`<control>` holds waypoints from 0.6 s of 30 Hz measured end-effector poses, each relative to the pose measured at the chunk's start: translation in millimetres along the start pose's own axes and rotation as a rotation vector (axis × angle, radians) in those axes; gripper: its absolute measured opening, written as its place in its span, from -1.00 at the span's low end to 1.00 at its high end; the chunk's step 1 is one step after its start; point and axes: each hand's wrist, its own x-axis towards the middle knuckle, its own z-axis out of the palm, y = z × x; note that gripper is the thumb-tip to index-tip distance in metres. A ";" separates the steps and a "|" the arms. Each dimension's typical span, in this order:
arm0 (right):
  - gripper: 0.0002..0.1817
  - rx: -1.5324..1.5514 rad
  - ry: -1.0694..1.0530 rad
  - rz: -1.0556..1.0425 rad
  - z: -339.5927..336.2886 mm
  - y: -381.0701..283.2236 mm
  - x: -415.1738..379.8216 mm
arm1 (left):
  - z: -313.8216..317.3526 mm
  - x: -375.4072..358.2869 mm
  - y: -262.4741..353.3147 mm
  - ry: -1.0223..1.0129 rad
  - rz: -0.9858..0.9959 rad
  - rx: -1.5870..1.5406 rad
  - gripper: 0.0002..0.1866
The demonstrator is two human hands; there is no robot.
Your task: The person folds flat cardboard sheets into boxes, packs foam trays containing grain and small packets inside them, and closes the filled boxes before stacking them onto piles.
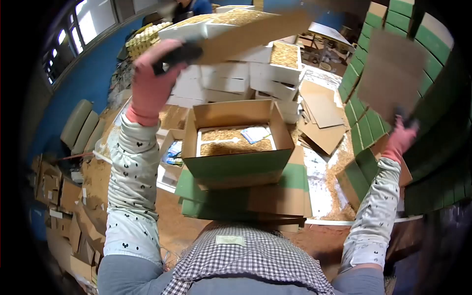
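Note:
My left hand [156, 81], in a pink and black glove, is raised and closed on the end of a cardboard sheet [260, 37], seen nearly edge-on and blurred. Off to the right, my right hand [400, 140], gloved the same way, grips the lower edge of a squarish cardboard piece [392, 73]. Between my arms stands an open green and brown carton [238, 167]. In it lies a white-framed layer of straw-like filling [221, 147] with a blue and white packet [256, 134] on top. Flat green cardboard [221, 199] supports the carton.
White boxes filled with straw [285, 54] are stacked behind the carton. Loose cardboard sheets [322, 108] lie on the table at right, beside tall stacks of green cartons [371, 125]. A small box of packets [173, 152] stands at left. Another person [199, 7] is at the back.

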 end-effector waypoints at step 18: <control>-0.60 -0.002 -1.431 -0.625 151.6 -157.8 -105.4 | -95.2 -86.4 -21.7 -0.639 -0.847 -0.379 -0.26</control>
